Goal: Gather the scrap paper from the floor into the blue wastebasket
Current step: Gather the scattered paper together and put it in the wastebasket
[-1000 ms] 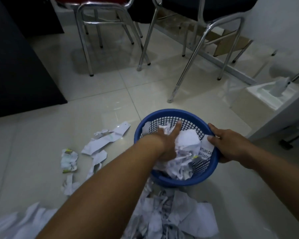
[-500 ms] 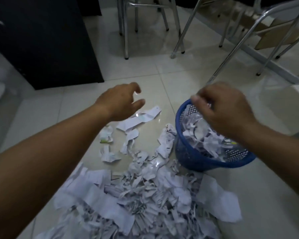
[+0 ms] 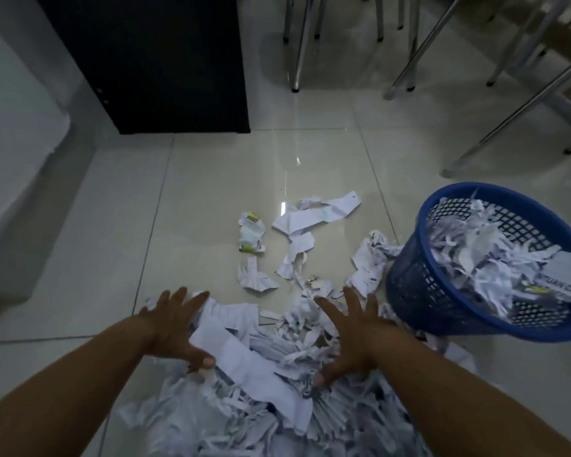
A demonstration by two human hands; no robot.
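White shredded scrap paper [image 3: 267,384] lies heaped between my wide-splayed left hand [image 3: 173,328] and right hand [image 3: 353,338], with the blue plastic mesh wastebasket [image 3: 409,291] at two o'clock, nearer my right.

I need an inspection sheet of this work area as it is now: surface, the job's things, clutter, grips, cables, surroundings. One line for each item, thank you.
Surface: glossy pale tiled floor, with light reflections.
Job's things: large pile of scrap paper nearest the person; blue wastebasket to its right, holding much paper.
Clutter: loose scraps and a crumpled piece with yellow print lie beyond the pile.
Grips: left hand and right hand both open, fingers spread on the pile.
Cables: nothing seen.
Surroundings: black cabinet at the far left; metal chair legs at the far right.
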